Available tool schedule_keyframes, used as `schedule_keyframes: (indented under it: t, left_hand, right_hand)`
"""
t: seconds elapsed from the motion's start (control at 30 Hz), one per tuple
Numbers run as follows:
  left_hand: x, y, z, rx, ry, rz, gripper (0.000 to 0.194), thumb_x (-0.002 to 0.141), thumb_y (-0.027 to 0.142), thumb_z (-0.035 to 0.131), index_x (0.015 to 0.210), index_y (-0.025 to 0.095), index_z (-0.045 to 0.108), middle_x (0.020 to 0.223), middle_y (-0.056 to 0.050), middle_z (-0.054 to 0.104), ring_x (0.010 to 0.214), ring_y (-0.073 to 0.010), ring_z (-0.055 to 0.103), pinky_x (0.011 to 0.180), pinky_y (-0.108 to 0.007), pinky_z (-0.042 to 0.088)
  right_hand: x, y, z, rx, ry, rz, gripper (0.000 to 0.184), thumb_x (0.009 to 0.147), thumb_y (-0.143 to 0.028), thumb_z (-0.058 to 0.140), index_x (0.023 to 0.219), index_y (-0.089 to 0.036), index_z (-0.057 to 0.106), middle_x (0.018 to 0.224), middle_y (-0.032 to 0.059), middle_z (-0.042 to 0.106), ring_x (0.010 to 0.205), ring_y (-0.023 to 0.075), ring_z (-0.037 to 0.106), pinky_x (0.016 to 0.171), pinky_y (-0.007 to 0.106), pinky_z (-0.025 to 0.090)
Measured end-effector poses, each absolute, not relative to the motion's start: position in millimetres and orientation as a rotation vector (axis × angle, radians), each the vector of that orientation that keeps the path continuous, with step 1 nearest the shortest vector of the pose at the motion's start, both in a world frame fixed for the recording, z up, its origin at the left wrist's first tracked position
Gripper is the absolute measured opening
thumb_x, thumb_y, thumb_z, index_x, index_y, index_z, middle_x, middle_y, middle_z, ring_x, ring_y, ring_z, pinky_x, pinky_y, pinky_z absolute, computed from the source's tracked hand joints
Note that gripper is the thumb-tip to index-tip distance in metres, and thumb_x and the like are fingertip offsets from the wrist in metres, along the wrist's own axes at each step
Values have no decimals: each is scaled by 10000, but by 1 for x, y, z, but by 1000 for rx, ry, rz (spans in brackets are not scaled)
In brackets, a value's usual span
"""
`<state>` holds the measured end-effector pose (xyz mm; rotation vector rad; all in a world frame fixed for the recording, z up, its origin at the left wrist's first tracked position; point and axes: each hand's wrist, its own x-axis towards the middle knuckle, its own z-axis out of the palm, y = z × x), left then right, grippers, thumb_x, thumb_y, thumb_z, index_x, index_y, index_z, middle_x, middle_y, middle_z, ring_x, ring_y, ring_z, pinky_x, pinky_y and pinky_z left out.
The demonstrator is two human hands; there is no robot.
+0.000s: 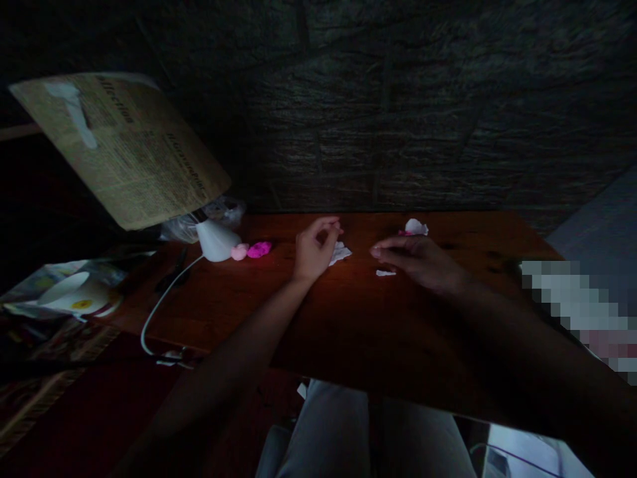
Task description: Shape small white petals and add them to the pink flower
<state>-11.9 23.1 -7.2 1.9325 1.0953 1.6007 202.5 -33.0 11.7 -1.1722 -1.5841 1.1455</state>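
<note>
My left hand hovers over a wooden table with fingertips pinched together, right beside a crumpled white paper scrap; whether it grips anything is too dark to tell. My right hand rests palm-down on the table, fingers stretched toward the left. A tiny white scrap lies just under its fingertips. Behind it sits another white crumpled piece with a bit of pink at its edge.
A white lamp base with a white cable stands at the left, with two pink lumps beside it. A newspaper-print lampshade hangs above. A cup sits far left. A dark brick wall is behind.
</note>
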Motion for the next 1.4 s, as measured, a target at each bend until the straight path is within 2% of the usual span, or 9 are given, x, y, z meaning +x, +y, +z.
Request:
schedule_keyframes:
  t: [0.07,0.23,0.37,0.5,0.77,0.9,1.1,1.27,1.4]
  left_hand:
    - [-11,22,-8,1945,1087,1604,132,920,234,632,1011,177,709,826,-34,783,780,-141,743,761,-269,566]
    - [-3,10,-9,2063,977,1508,159,899,274,676,1022,188,728,867,-39,791,713,-120,714,656,-238,546]
    - [1,1,-6,2173,882,1463,144,888,263,695,999,181,737,866,-38,790,712,-107,706,661,-224,551]
    - [2,-2,-2,2147,862,1487,156,871,269,717,999,183,736,844,-31,784,702,-104,697,650,-221,552]
    - [4,-9,5,2105,842,1425,173,845,267,738,1004,200,730,860,-35,774,700,-114,682,619,-236,542]
    - [3,-7,3,2196,768,1339,178,845,265,753,1010,199,737,913,-45,753,742,-110,673,640,-225,534]
    - [3,-3,1,2201,746,1290,161,859,285,754,997,204,746,1009,-62,735,784,-107,665,679,-226,537]
    - [3,1,-3,2033,766,1267,163,859,284,751,1000,201,746,948,-52,775,742,-111,689,678,-241,545]
    - [4,2,-6,1916,748,1220,173,841,316,763,966,198,747,948,-62,800,804,-144,738,745,-288,593]
  right_hand:
    - [200,-34,11,-1178,-1615,1124,269,750,-471,784,872,-234,817,869,42,764,762,179,671,730,346,547]
    - [199,-35,9,-1174,-1624,1067,277,783,-484,745,898,-245,825,842,44,772,732,179,669,722,360,567]
    - [199,-36,11,-1164,-1569,1056,317,763,-519,758,908,-245,827,907,52,783,764,187,675,742,373,577]
    - [197,-39,13,-1145,-1535,1082,348,731,-554,783,884,-244,826,889,49,770,766,186,662,742,368,572]
    - [197,-36,11,-1140,-1409,1146,228,764,-456,789,838,-240,803,788,22,718,703,148,624,717,327,556]
    - [197,-33,7,-1096,-1345,1284,219,728,-417,823,804,-214,793,737,9,690,655,121,589,693,305,541]
    - [195,-33,8,-974,-1224,1459,234,642,-355,879,818,-218,811,778,9,717,716,111,621,716,272,534]
    - [196,-35,13,-1029,-1229,1419,272,674,-383,863,881,-213,821,807,26,721,751,134,634,703,294,529]
    - [195,-36,15,-1080,-1220,1376,327,618,-438,892,847,-216,817,786,23,704,724,135,614,684,296,526]
